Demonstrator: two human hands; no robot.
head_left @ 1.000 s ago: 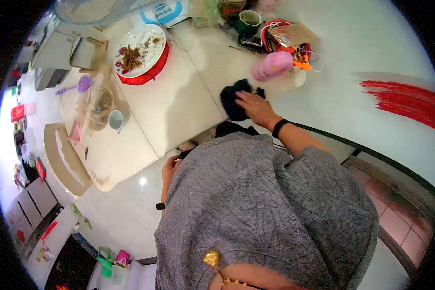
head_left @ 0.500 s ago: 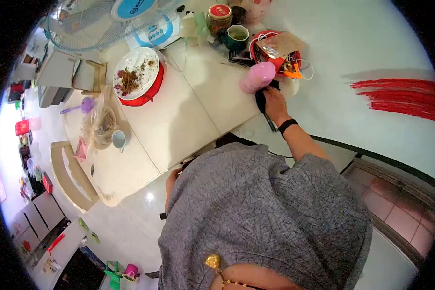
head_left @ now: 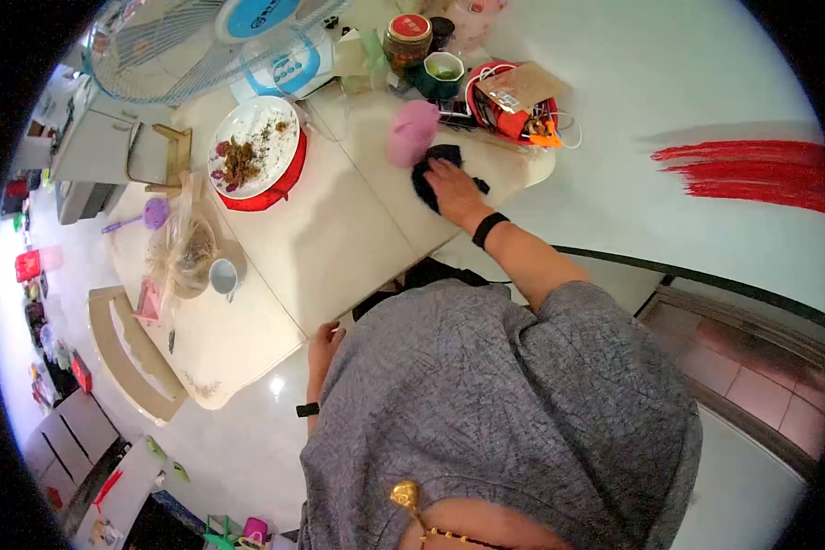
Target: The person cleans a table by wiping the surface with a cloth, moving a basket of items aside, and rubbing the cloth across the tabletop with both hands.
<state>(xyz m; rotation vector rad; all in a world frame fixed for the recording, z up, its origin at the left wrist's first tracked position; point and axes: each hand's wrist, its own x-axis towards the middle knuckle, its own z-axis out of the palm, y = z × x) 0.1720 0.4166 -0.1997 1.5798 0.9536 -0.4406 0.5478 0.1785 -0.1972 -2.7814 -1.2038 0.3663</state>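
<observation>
1. So our right hand (head_left: 456,194) is pressed flat on a dark cloth (head_left: 423,183), upper middle of the frame. Fingers are stretched out over it, not closed around it, so we'd call that hand open.
2. The cloth lies on the pale table (head_left: 339,261), partly hidden under our palm, with bits poking out around the fingers.
3. Our left hand (head_left: 324,345) is by the near table edge, just left of centre. It's half tucked beside our grey shirt (head_left: 495,394), and honestly we can't tell if it's gripping anything.
4. We've got a black band on each wrist.
5. Right beside the cloth, up and to its left, there's a blurry pink thing (head_left: 412,133).
6. Upper right of the cloth sits a red basket (head_left: 477,106) with a brown packet (head_left: 521,87) across it. The green cup (head_left: 435,89) and a red-lidded jar (head_left: 408,44) are further up.
7. Upper left, we have a white plate (head_left: 275,174) with food scraps, on something red.
8. Left side: a mug (head_left: 222,275) near a plastic bag (head_left: 188,249), a chair (head_left: 128,353) below, and a fan (head_left: 258,16) at the top.
</observation>
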